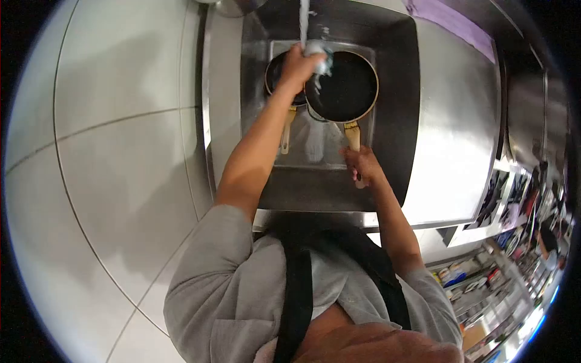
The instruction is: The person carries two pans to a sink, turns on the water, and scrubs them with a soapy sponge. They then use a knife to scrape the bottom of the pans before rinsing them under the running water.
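Observation:
Under the stream of running water [304, 24], my left hand [295, 71] is closed round a wet, whitish and green sponge [319, 57], smeared by motion. The sponge is at the upper left rim of a black frying pan [344, 88]. My right hand [362, 164] grips that pan's pale handle [352, 136], holding it over the sink [330, 189]. Partly hidden behind my left hand and forearm, a second dark pan [274, 74] lies at the left in the basin, its light handle [286, 136] pointing towards me.
A steel counter [451, 121] adjoins the sink on the right, with a purple cloth [451, 24] along its far edge. White tiles [121, 163] cover the left side. Shelves [478, 278] with various items stand at the lower right. Part of a metal vessel [238, 6] shows at the top.

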Tool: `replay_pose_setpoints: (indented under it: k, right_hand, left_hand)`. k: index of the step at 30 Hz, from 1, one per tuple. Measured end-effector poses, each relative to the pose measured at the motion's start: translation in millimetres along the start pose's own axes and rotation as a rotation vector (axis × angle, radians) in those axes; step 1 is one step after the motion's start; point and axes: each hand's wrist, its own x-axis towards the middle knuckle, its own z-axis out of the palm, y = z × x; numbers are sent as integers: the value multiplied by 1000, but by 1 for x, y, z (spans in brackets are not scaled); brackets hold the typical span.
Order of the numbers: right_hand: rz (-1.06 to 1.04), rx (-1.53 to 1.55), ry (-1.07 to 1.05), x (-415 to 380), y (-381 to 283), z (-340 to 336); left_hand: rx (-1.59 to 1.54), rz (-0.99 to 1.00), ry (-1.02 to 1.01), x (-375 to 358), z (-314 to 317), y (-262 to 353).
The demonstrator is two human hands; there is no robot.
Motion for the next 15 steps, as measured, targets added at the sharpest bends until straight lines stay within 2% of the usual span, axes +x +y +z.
replay_pose_setpoints:
  k: [1, 3, 4, 7, 8, 9, 11, 12, 13, 15]
  right_hand:
    - [3, -7, -3, -9, -8, 6]
    - [6, -8, -5, -22, -21, 12]
    - [-10, -82, -22, -21, -22, 13]
    - [-30, -273, -57, -19, -28, 14]
    - [-15, -319, -64, -26, -36, 13]
    - [-8, -360, -70, -28, -43, 14]
    - [-38, -422, -86, -20, -43, 13]
    - [-57, -454, -94, -15, -44, 13]
    - [-53, -440, -106, -13, -44, 12]
    - [-30, -414, -119, -12, -41, 10]
  left_hand:
    - [287, 68, 136, -2, 11, -1]
    - [431, 258, 315, 23, 17, -46]
    - [359, 246, 382, 9, 28, -32]
    - [496, 463, 299, 14, 40, -33]
    - [339, 324, 334, 30, 25, -38]
    - [236, 269, 337, 31, 15, -20]
    - [321, 264, 302, 5, 35, 7]
    - [519, 607, 355, -3, 46, 4]
    - [652, 690, 285, -9, 53, 2]
    - [511, 355, 106, 12, 30, 4]
